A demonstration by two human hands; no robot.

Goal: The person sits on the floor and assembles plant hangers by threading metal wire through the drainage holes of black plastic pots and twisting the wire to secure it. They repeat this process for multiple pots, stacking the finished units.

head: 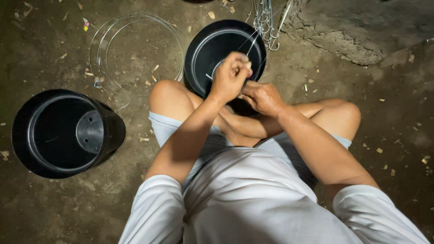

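Note:
I sit cross-legged on a dirt floor with a black plastic pot [212, 49] lying between my knees, its mouth turned toward me. My left hand [230, 74] is a closed fist at the pot's rim, gripping a thin metal wire [250, 43] that runs up toward a hanging bunch of wire hooks [266, 25]. Just beside it, my right hand [262, 97] presses on the near rim of the same pot, fingers curled over it. Whether the right hand also pinches the wire is hidden.
A second black pot [63, 133] lies on its side at the left, drain holes showing in its bottom. Coiled loops of thin wire [135, 45] rest on the ground behind my left knee. A rough stone ledge [361, 36] sits at top right. Wood chips litter the floor.

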